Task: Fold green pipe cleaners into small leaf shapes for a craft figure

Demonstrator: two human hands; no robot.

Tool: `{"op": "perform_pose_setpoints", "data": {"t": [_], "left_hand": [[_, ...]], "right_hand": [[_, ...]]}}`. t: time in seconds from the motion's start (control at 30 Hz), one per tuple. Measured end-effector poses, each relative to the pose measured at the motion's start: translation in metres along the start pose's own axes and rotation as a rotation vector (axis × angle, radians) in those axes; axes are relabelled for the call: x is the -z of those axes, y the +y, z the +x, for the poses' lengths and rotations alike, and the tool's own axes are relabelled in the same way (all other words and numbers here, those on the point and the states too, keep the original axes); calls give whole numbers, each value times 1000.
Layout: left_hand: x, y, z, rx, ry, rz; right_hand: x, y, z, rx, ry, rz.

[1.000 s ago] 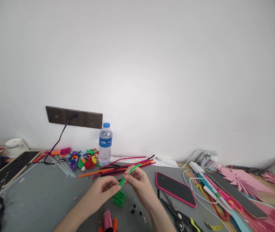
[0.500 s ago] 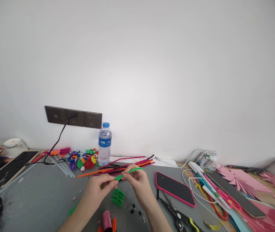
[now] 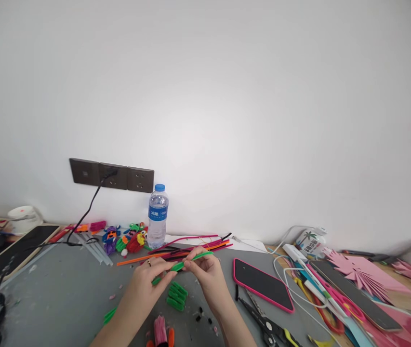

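Between my two hands runs a green pipe cleaner (image 3: 204, 255), held just above the grey table. My left hand (image 3: 151, 278) pinches it near the middle, thumb against fingers, and a green end pokes out below those fingers. My right hand (image 3: 205, 272) pinches it close by, with the free end sticking out past the fingers to the right. Below the hands lies a folded green pipe cleaner bundle (image 3: 177, 296). Nearer to me sits a pink pipe cleaner bundle (image 3: 160, 330) with orange pieces beside it. More green pipe cleaner (image 3: 110, 315) shows partly behind my left forearm.
Behind my hands lie loose orange, magenta and black pipe cleaners (image 3: 176, 251). A water bottle (image 3: 158, 217) stands by the wall near small pipe cleaner figures (image 3: 111, 239). To the right are a pink-cased phone (image 3: 263, 284), black scissors (image 3: 268, 325), a white cable and pink paper (image 3: 375, 272).
My left hand's fingers have shifted slightly along the green pipe cleaner, and its lower end now shows. The right hand keeps its pinch. The whole view has shifted slightly.
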State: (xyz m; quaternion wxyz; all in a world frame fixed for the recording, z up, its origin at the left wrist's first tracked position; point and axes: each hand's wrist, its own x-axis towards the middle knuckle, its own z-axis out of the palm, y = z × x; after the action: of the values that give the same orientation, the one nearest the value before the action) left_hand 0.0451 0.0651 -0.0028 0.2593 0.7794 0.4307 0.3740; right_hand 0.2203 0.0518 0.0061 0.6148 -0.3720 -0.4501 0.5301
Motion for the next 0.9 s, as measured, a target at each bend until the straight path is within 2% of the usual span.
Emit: {"op": "perform_pose_setpoints", "data": {"t": [0.1, 0.27, 0.7, 0.8, 0.9], "left_hand": [[-1, -4, 0, -44, 43, 11], [1, -1, 0, -103, 17, 10], [1, 4, -2, -100, -24, 65], [2, 5, -1, -62, -4, 11], [2, 6, 2, 70, -4, -123]], "right_hand": [[0, 2, 0, -10, -20, -8], [0, 5, 1, -3, -40, 38], [-1, 5, 1, -14, -32, 40], [1, 7, 1, -12, -40, 36], [2, 9, 3, 15, -34, 9]]}}
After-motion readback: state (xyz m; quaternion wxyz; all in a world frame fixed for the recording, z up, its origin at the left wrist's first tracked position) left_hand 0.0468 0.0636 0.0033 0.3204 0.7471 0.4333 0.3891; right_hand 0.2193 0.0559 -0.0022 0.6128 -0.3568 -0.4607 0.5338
